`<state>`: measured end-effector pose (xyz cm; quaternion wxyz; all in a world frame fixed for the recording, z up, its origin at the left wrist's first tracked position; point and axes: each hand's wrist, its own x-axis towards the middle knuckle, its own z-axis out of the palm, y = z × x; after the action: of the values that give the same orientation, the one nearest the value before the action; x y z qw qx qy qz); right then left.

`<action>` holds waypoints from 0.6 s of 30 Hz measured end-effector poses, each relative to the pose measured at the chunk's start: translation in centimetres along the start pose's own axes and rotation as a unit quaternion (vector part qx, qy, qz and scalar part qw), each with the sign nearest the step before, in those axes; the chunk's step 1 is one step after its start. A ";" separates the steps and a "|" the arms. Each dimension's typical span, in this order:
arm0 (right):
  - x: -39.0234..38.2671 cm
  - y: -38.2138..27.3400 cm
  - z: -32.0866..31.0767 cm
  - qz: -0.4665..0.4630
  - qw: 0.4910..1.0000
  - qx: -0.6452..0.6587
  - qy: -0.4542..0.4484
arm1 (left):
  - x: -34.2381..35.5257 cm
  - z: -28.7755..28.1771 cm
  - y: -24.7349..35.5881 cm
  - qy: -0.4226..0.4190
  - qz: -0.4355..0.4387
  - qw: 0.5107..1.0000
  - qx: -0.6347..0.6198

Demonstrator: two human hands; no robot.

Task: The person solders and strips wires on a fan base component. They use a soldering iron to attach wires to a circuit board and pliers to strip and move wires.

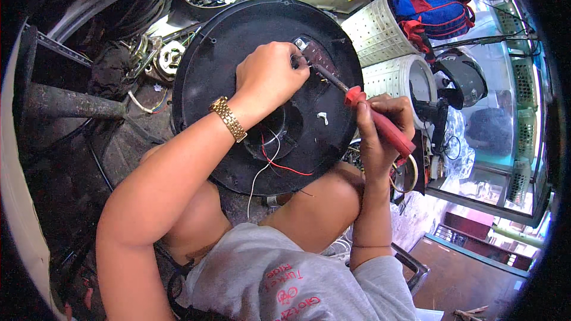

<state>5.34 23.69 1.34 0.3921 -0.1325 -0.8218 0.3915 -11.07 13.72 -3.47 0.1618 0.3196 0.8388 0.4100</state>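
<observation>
The right hand (385, 123) wraps round the red handle of a screwdriver (356, 97), the thumb laid along it. The shaft slants up and left to the left hand (272, 74), whose fingers are bent in close about the tip; what they pinch there, if anything, is hidden, so I cannot tell. A gold watch (228, 120) circles the left wrist.

Both hands work above a big black disc (217, 68) at the person's knees. The screwdriver's tip is at the disc's upper right part, next to a dark plate (322, 61). Nearer the person, a red wire (286, 168) and a white wire (256, 173) trail from the round hollow in the disc. A small white scrap (322, 119) lies right of the hollow.

Beyond the disc on the right stand two white baskets, a blue and red bag (431, 7) on the farther one, with a dark helmet (463, 77) beside the nearer.
</observation>
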 end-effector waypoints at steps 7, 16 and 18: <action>0.0 0.1 0.1 -0.026 1.000 0.009 0.007 | -0.1 -0.2 0.1 0.002 0.001 1.000 -0.003; 0.0 0.2 0.1 -0.016 1.000 0.006 -0.002 | -0.1 -0.3 0.2 -0.004 -0.007 1.000 -0.009; 0.0 0.1 0.2 -0.012 1.000 0.001 -0.005 | -0.1 -0.4 0.2 -0.002 -0.014 1.000 -0.007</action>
<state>5.23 23.66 1.21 0.3927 -0.1201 -0.8252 0.3879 -11.12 13.49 -3.06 0.1714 0.3077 0.8400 0.4128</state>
